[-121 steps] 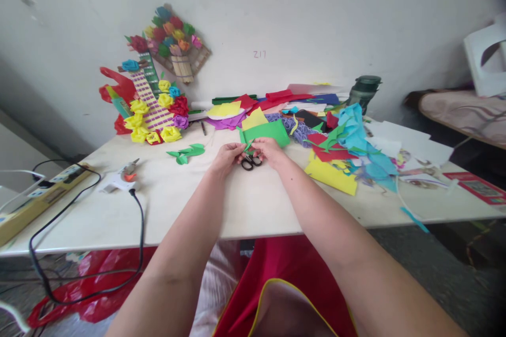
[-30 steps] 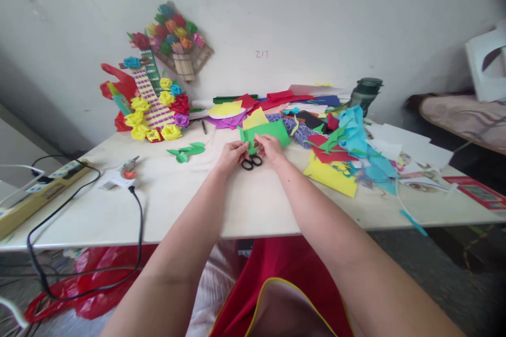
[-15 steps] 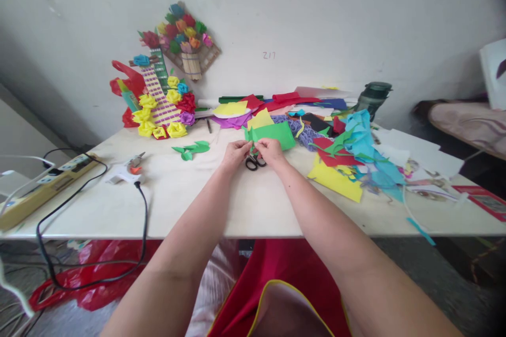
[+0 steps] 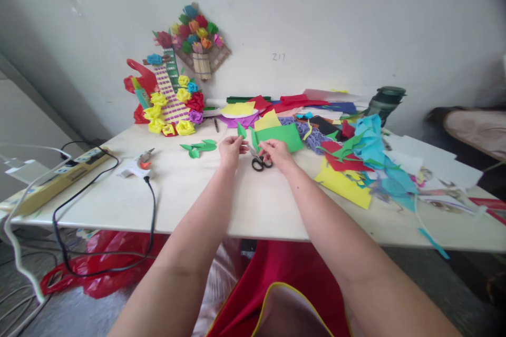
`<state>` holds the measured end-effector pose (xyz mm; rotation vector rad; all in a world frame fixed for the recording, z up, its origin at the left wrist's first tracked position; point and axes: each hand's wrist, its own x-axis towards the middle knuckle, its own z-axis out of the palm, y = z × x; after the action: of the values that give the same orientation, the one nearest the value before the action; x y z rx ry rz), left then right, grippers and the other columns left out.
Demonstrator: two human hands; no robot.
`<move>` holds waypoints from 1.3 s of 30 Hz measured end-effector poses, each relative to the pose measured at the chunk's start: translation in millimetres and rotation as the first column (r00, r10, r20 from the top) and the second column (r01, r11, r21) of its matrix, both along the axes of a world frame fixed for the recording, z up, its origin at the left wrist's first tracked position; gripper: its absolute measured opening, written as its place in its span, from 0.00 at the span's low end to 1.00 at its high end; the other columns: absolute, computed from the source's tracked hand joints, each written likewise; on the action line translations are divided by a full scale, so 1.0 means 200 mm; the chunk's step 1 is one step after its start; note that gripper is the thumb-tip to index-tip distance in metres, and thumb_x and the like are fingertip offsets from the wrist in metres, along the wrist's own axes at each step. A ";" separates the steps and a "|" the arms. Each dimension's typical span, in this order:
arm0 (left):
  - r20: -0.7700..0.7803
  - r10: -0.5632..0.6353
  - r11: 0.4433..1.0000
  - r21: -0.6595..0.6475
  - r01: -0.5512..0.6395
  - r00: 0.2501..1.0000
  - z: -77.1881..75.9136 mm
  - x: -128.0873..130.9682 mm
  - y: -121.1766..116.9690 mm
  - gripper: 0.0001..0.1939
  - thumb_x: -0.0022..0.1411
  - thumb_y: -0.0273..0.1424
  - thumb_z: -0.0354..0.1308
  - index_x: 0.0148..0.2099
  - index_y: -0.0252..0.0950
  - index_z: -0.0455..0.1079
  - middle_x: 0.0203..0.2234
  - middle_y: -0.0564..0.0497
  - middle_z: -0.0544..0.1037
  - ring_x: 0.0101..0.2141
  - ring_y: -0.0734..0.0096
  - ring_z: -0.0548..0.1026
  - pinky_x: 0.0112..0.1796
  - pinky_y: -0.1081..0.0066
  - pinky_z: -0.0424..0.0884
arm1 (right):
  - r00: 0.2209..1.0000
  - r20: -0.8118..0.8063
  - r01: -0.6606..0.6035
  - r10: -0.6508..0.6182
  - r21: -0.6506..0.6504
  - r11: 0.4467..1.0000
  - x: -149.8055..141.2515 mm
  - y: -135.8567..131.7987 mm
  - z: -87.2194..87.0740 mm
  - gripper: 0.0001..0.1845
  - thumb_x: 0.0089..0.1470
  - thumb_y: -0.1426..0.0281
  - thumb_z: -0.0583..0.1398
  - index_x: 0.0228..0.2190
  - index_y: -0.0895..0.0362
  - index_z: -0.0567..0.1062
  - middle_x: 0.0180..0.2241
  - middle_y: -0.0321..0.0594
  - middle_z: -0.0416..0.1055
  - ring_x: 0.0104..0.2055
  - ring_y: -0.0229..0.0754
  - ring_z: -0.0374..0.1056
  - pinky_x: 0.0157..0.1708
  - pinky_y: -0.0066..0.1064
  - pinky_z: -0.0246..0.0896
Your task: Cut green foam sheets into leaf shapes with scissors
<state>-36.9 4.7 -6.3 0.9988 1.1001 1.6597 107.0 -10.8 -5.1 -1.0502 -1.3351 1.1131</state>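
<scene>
My left hand [image 4: 232, 152] pinches a small green paper leaf [image 4: 241, 130] upright between thumb and forefinger. A narrow green paper strip [image 4: 254, 140] sticks up from the fingertips of my right hand [image 4: 275, 152], which is closed on its lower end. Between the hands lie black-handled scissors [image 4: 258, 164] on the table, their blades pointing away; my right fingers are right beside the handles. Behind the right hand is a larger green paper sheet [image 4: 286, 136]. Several cut green leaves [image 4: 203, 146] lie to the left of my left hand.
A glue gun [image 4: 136, 167] with its black cord and a power strip [image 4: 59, 176] occupy the left side. Paper flowers [image 4: 158, 99] stand at the back left. Coloured paper scraps [image 4: 348, 189] and a dark bottle [image 4: 385, 102] are on the right.
My hands, which met over the green paper, have come apart. The leaf shows raised in my left hand and the strip in my right. The camera view has turned slightly left.
</scene>
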 end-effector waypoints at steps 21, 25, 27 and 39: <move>0.224 0.024 0.995 -0.095 -0.003 0.974 0.02 -0.04 -0.01 0.04 0.53 0.20 0.57 0.30 0.30 0.64 0.19 0.48 0.74 0.20 0.73 0.75 0.32 0.69 0.74 | 0.928 0.289 0.199 -0.235 0.150 0.968 0.04 0.07 -0.06 0.08 0.48 0.68 0.58 0.21 0.58 0.72 0.17 0.34 0.70 0.14 0.32 0.60 0.17 0.25 0.56; 0.158 0.015 0.995 -0.097 0.000 0.987 -0.01 -0.04 0.01 0.04 0.52 0.23 0.58 0.28 0.30 0.65 0.18 0.49 0.74 0.20 0.74 0.74 0.30 0.71 0.73 | 0.763 0.516 0.243 -0.388 0.327 0.913 0.05 0.07 -0.05 0.06 0.48 0.69 0.58 0.25 0.56 0.75 0.24 0.38 0.75 0.25 0.38 0.69 0.29 0.29 0.61; 0.136 0.017 0.995 -0.097 -0.004 0.991 -0.03 -0.05 0.03 0.05 0.51 0.24 0.59 0.28 0.30 0.65 0.19 0.49 0.74 0.21 0.75 0.74 0.30 0.72 0.73 | 0.681 0.603 0.213 -0.415 0.378 0.901 0.04 0.05 -0.04 0.06 0.48 0.70 0.58 0.27 0.56 0.76 0.28 0.40 0.76 0.31 0.41 0.70 0.33 0.30 0.61; 0.020 -0.045 0.998 -0.054 0.046 0.999 -0.08 -0.03 0.06 0.07 0.45 0.26 0.62 0.27 0.31 0.67 0.21 0.52 0.73 0.23 0.77 0.72 0.31 0.73 0.71 | 0.354 0.897 -0.085 -0.264 0.312 0.946 -0.01 -0.01 -0.03 0.22 0.49 0.60 0.59 0.44 0.58 0.76 0.44 0.49 0.72 0.48 0.52 0.64 0.46 0.37 0.57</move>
<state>-43.7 17.5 -22.1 0.9649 1.0964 1.5919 105.1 -12.9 -10.5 -1.5851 -2.2232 0.0352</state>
